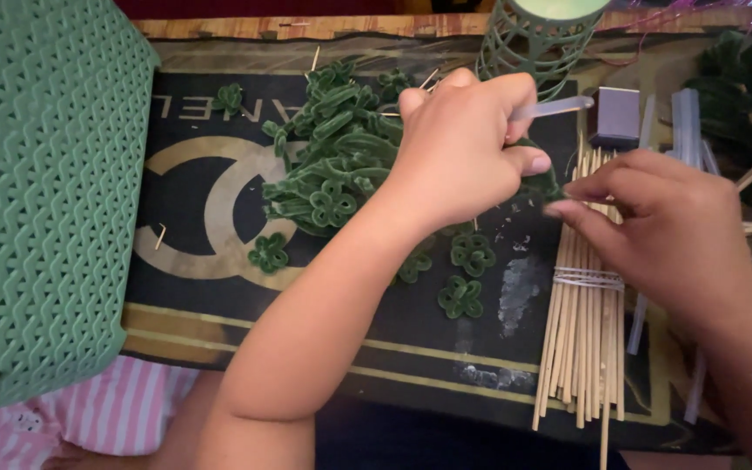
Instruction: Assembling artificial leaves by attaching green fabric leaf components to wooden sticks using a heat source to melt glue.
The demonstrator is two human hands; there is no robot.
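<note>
**Two hands on one small green piece, above the stick bundle**

Risks first. The left hand (463, 144) is curled tight around a pale, flat-ended tool (554, 108), probably a glue stick or scraper; I cannot tell which. Its tip points toward the grey block (617, 116). Thumb and forefinger also pinch a dark green fuzzy piece (543, 185). With one hand doing both jobs, the grip on the piece looks thin, and it could slip and drop among the bamboo sticks (583, 322) directly below. The left forearm crosses over loose green loops (472, 252) on the mat (219, 209); a sweep of the arm could scatter them.

The right hand (663, 222) has its fingers nearly closed, tips meeting the same green piece from the other side. Whether it grips or only steadies is not clear.

The piece itself: small, dark green, velvety like bent pipe cleaner, mostly hidden between the fingertips. It sits just above the upper end of the stick bundle, which is tied with a thin band. A heap of matching loops (332, 148) lies well to the left, beside a green woven basket (45, 191).
</note>
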